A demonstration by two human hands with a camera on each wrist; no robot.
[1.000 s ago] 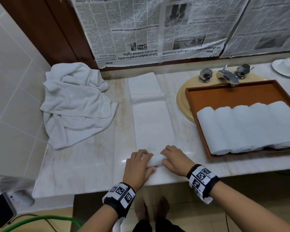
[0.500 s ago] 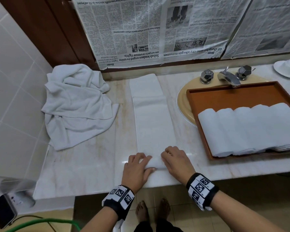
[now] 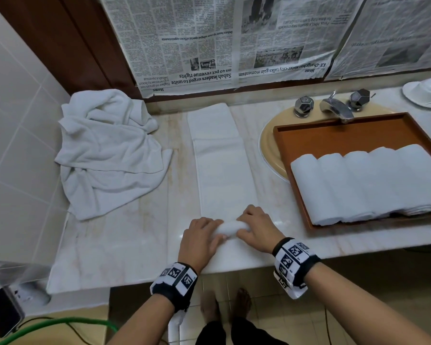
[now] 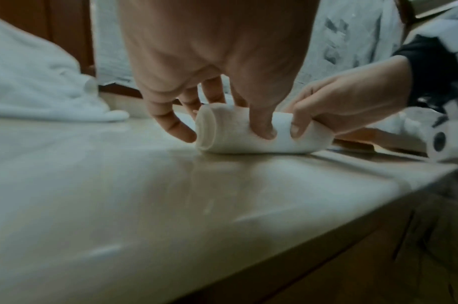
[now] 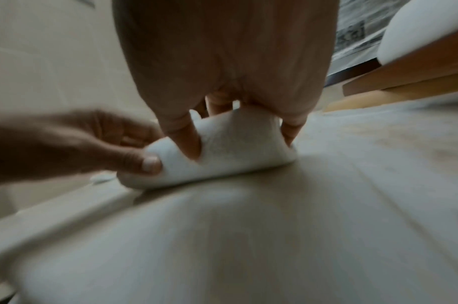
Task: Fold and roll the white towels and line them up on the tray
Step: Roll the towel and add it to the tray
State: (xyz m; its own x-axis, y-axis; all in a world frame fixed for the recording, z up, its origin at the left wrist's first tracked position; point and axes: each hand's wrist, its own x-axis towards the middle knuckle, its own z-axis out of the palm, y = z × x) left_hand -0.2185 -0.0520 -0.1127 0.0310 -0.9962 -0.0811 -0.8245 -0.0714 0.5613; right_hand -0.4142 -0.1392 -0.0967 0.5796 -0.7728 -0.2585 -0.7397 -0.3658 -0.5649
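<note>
A long white towel, folded into a narrow strip of soft, matte cloth, lies on the pale marble surface from the centre of the frame up toward the newspaper-covered wall; its near end is wound into a small tight roll at lower centre, whose left end shows a spiral of layers in the left wrist view. The left hand grips the roll's left part, thumb pressed into the front and fingers curled over the top, while the right hand pinches the right part the same way, its thumb dimpling the cloth. At the right of the frame a rectangular brown wooden tray rests over a round beige sink and holds a row of five rolled white towels lying side by side, touching. A crumpled white towel is heaped at the left, well apart from the strip. A chrome faucet with faceted knobs stands behind the tray
</note>
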